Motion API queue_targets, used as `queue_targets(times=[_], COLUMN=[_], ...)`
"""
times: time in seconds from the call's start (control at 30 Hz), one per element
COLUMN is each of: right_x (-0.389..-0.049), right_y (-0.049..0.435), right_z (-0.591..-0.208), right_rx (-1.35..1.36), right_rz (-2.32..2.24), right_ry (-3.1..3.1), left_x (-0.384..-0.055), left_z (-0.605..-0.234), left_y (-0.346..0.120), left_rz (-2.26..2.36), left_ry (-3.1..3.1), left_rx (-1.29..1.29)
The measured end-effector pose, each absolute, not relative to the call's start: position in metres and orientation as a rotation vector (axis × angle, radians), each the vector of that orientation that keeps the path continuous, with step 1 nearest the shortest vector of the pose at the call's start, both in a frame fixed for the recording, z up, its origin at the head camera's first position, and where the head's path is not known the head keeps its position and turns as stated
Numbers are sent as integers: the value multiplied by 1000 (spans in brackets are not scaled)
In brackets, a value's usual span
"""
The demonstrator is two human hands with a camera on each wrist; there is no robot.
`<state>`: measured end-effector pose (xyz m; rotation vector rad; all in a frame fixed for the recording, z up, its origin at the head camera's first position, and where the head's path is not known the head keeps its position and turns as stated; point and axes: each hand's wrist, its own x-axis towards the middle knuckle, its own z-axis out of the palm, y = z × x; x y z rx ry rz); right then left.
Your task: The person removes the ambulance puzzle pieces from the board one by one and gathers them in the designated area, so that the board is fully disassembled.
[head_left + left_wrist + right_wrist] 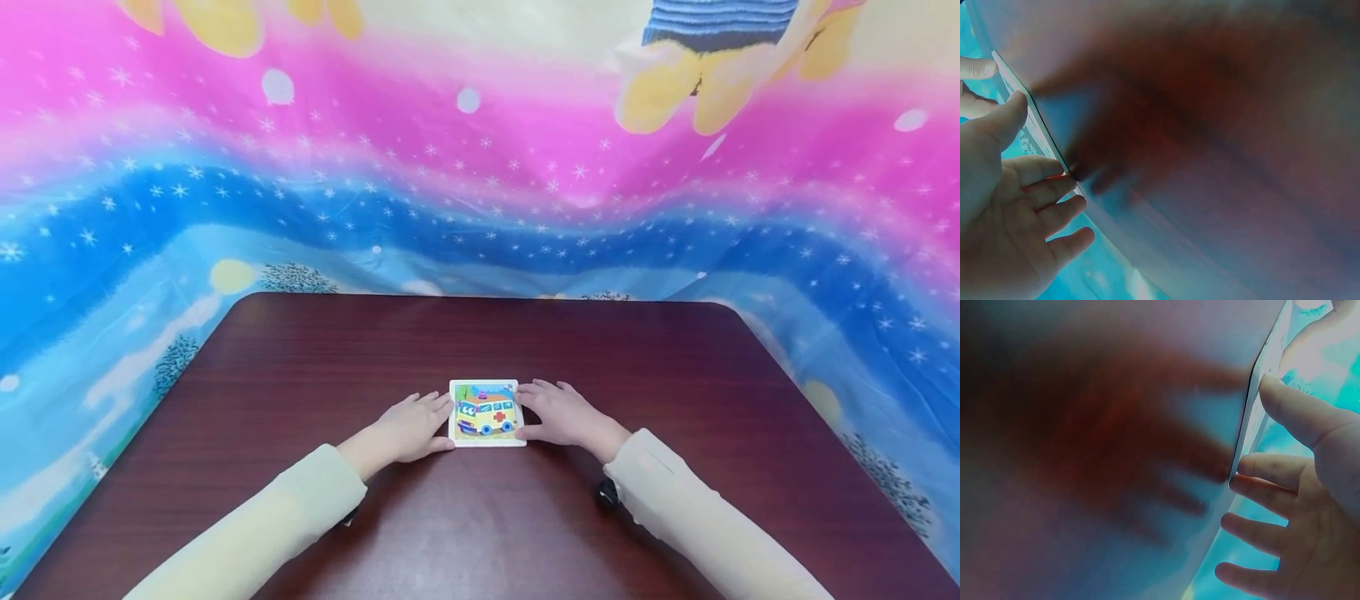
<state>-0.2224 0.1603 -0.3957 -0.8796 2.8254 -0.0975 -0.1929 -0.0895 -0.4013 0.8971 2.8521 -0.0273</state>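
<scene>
A small white-framed picture board [486, 414] showing a cartoon ambulance with a red cross lies flat on the dark red-brown table, picture side up. My left hand [414, 427] is at its left edge, with the thumb at the near corner and the fingers fairly straight further up. On the opposite side, my right hand [561, 415] touches the right edge with thumb and fingertips spread. From the left wrist, the board shows as a thin slab [1038, 122] beside the thumb and fingertips. The right wrist view has the same thin edge against that hand's thumb and index fingertip.
The glossy table [480, 342] has rounded far corners and reflects both hands. Behind and beside it hangs a pink and blue patterned cloth [480, 192]. Both forearms wear light sleeves [255, 525], and a black band [607, 493] shows under the right cuff.
</scene>
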Motion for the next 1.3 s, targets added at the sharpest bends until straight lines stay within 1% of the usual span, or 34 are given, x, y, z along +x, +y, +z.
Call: queue_targets(times=[0.23, 0.4, 0.7, 1.3], right_x=[-208, -203, -203, -204], right_y=[163, 164, 165, 164], right_z=[-396, -396, -397, -398], right_rx=[-949, -942, -947, -971], right_rz=[-117, -122, -144, -175], right_ry=[2826, 2822, 2823, 2813], left_x=[-179, -173, -170, -170], left_z=[-405, -406, -406, -409], left_y=[-92, -93, -94, -96], left_rz=[-22, 18, 103, 89], left_ry=[2895, 2911, 2914, 2932], left_rx=[967, 1000, 1019, 1048])
